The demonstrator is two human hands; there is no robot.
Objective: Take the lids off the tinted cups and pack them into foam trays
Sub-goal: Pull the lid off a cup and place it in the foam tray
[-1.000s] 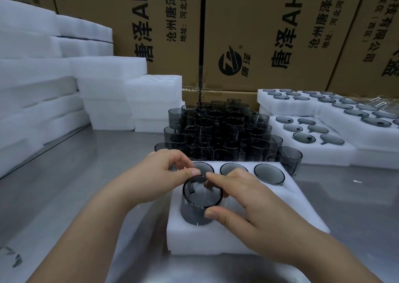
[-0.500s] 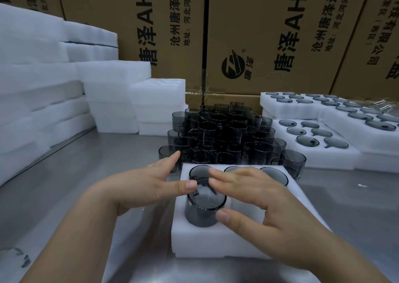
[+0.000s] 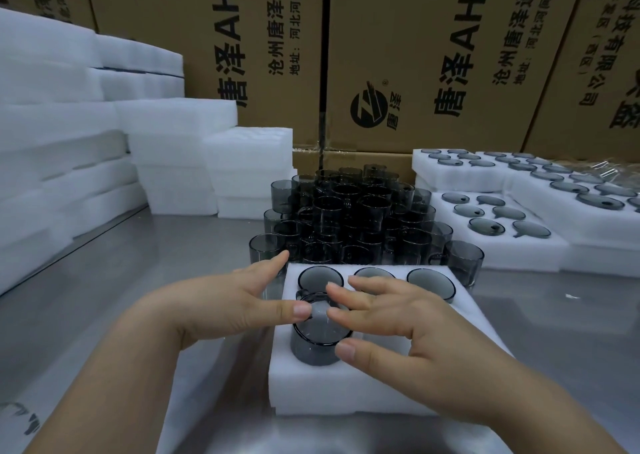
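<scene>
On the foam tray, a tinted cup stands upright, mouth up, between the spread, flat fingers of left hand and right hand, gripped by neither.

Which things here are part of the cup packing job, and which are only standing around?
Part of the job:
- tinted cup under both hands, in the near foam tray
- left hand, right hand
- cluster of loose cups
- filled trays on the right
- empty foam stacks on the left

Only standing around:
- cardboard boxes
- metal table
</scene>
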